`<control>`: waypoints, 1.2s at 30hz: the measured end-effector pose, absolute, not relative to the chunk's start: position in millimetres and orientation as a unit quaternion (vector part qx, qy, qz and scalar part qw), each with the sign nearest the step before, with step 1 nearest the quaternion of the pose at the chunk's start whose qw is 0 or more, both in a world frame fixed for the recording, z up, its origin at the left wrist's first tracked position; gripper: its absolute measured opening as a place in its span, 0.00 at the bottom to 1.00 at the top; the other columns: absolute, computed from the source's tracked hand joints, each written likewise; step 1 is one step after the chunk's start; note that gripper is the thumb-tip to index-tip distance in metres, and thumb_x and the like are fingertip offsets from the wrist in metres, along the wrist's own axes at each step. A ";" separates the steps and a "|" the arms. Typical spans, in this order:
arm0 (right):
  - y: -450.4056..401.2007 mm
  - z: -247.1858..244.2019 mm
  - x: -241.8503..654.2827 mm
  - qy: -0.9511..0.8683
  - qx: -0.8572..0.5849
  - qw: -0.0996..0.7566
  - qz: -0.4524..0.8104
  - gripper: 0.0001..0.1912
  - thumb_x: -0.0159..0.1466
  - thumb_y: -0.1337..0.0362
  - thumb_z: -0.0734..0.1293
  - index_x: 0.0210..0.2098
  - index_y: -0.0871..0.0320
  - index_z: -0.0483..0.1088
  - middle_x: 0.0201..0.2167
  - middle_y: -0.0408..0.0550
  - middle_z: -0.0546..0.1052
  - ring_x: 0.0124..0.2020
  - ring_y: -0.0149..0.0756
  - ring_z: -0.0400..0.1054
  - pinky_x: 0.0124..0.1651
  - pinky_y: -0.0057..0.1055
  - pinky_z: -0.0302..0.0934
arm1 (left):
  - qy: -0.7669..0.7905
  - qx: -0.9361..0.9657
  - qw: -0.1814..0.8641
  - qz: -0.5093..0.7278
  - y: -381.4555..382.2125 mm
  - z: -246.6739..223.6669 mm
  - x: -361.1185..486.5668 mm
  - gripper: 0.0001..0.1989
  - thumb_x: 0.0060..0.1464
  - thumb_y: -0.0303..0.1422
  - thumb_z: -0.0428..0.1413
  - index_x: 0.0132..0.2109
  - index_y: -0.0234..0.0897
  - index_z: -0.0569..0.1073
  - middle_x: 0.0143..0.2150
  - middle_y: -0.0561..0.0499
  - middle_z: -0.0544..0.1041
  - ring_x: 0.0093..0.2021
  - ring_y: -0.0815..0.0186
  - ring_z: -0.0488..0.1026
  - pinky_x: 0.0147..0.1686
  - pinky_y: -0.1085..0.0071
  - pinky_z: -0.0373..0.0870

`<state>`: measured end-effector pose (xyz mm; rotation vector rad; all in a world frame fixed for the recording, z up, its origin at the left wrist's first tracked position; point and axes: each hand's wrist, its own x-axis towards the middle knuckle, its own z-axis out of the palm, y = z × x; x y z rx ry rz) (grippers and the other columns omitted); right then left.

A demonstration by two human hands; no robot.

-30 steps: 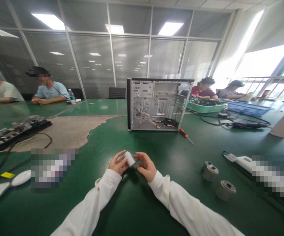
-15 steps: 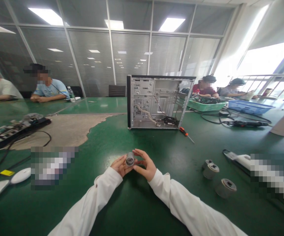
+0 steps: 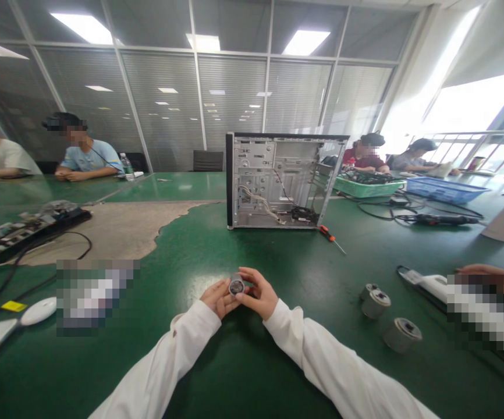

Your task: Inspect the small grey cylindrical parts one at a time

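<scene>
Both my hands hold a small grey metal cylinder (image 3: 237, 284) just above the green tabletop, its round, dark-detailed end facing me. On its left side, my left hand (image 3: 217, 298) supports it with the fingers closed against it. From the right, my right hand (image 3: 259, 294) grips it between thumb and fingers. Off to the right stand similar metal cylinders: one larger (image 3: 376, 303), a small one (image 3: 368, 291) partly behind it, and another (image 3: 403, 335) nearer me.
An open computer case (image 3: 287, 180) stands ahead, with an orange-handled screwdriver (image 3: 328, 233) beside it. Left are a power strip (image 3: 29, 227) and a white mouse (image 3: 38, 311). Green (image 3: 368, 187) and blue baskets (image 3: 448, 191) sit far right. Another person's hand (image 3: 487, 270) shows at right.
The cylinder has shifted slightly right and its end has turned more towards me. My right fingers have closed in on it. Another person's hand has appeared at the right edge.
</scene>
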<state>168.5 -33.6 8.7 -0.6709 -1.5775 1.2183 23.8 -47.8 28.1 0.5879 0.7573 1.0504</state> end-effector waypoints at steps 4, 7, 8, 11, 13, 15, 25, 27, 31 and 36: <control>-35.7 10.5 168.0 -0.649 -0.307 0.499 0.486 0.27 0.47 0.64 0.67 0.46 0.54 0.57 0.42 0.50 0.66 0.46 0.38 0.59 0.41 0.34 0.60 | 0.328 0.276 0.766 0.478 -47.2 24.9 21.9 0.19 0.45 0.29 0.55 0.46 0.30 0.61 0.36 0.42 0.74 0.40 0.60 0.71 0.41 0.68 0.66; -36.8 12.4 168.1 -0.641 -0.304 0.503 0.493 0.28 0.47 0.64 0.67 0.47 0.53 0.56 0.42 0.50 0.66 0.46 0.38 0.60 0.39 0.34 0.60 | 0.322 0.266 0.777 0.471 -46.7 23.9 21.3 0.19 0.45 0.30 0.55 0.45 0.29 0.62 0.37 0.41 0.74 0.40 0.60 0.71 0.43 0.68 0.65; -36.9 13.0 168.4 -0.637 -0.300 0.508 0.497 0.27 0.49 0.63 0.66 0.47 0.53 0.56 0.43 0.51 0.66 0.46 0.38 0.60 0.39 0.34 0.60 | 0.321 0.257 0.782 0.468 -46.6 24.0 21.3 0.19 0.46 0.31 0.55 0.45 0.28 0.62 0.36 0.41 0.74 0.40 0.61 0.71 0.44 0.67 0.64; -35.7 14.3 169.9 -0.619 -0.292 0.522 0.509 0.22 0.53 0.60 0.63 0.47 0.54 0.56 0.43 0.51 0.66 0.46 0.38 0.60 0.40 0.35 0.59 | 0.315 0.222 0.800 0.460 -46.8 26.6 21.9 0.20 0.48 0.37 0.51 0.45 0.26 0.63 0.36 0.41 0.75 0.38 0.63 0.72 0.46 0.68 0.62; -33.9 14.5 170.9 -0.608 -0.289 0.525 0.520 0.20 0.54 0.58 0.62 0.45 0.54 0.57 0.42 0.52 0.67 0.45 0.39 0.60 0.41 0.36 0.58 | 0.304 0.206 0.810 0.456 -47.4 29.8 22.5 0.22 0.50 0.41 0.47 0.45 0.25 0.63 0.35 0.41 0.75 0.37 0.63 0.72 0.46 0.68 0.62; -32.1 14.1 171.5 -0.597 -0.289 0.527 0.531 0.20 0.53 0.56 0.62 0.44 0.54 0.58 0.42 0.51 0.67 0.45 0.39 0.60 0.42 0.37 0.57 | 0.300 0.197 0.817 0.452 -48.0 33.8 23.0 0.25 0.50 0.44 0.44 0.45 0.23 0.63 0.34 0.40 0.75 0.36 0.63 0.73 0.45 0.68 0.62; -30.7 14.4 171.4 -0.569 -0.297 0.528 0.556 0.20 0.52 0.55 0.62 0.42 0.56 0.60 0.40 0.52 0.69 0.43 0.39 0.61 0.34 0.32 0.59 | 0.278 0.171 0.839 0.435 -46.2 38.8 18.2 0.35 0.46 0.52 0.41 0.42 0.18 0.65 0.30 0.36 0.75 0.33 0.61 0.73 0.42 0.68 0.64; -31.4 15.7 171.3 -0.566 -0.299 0.529 0.556 0.20 0.52 0.55 0.62 0.42 0.56 0.60 0.40 0.51 0.69 0.43 0.39 0.61 0.33 0.31 0.59 | 0.279 0.165 0.841 0.434 -45.5 38.9 17.4 0.36 0.45 0.53 0.41 0.42 0.18 0.65 0.30 0.36 0.75 0.33 0.61 0.73 0.43 0.67 0.63; -32.4 17.4 171.1 -0.565 -0.301 0.526 0.559 0.20 0.52 0.55 0.62 0.42 0.56 0.60 0.40 0.51 0.68 0.42 0.38 0.61 0.31 0.29 0.59 | 0.294 0.157 0.827 0.452 -45.7 41.7 17.9 0.36 0.45 0.54 0.40 0.39 0.18 0.66 0.29 0.36 0.75 0.32 0.62 0.73 0.42 0.68 0.64; -30.2 15.2 171.6 -0.568 -0.298 0.524 0.560 0.19 0.52 0.55 0.62 0.41 0.56 0.60 0.39 0.51 0.68 0.42 0.38 0.62 0.29 0.28 0.60 | 0.319 0.206 0.772 0.509 -43.8 35.4 19.6 0.23 0.46 0.44 0.49 0.39 0.24 0.66 0.31 0.40 0.75 0.35 0.62 0.72 0.43 0.68 0.64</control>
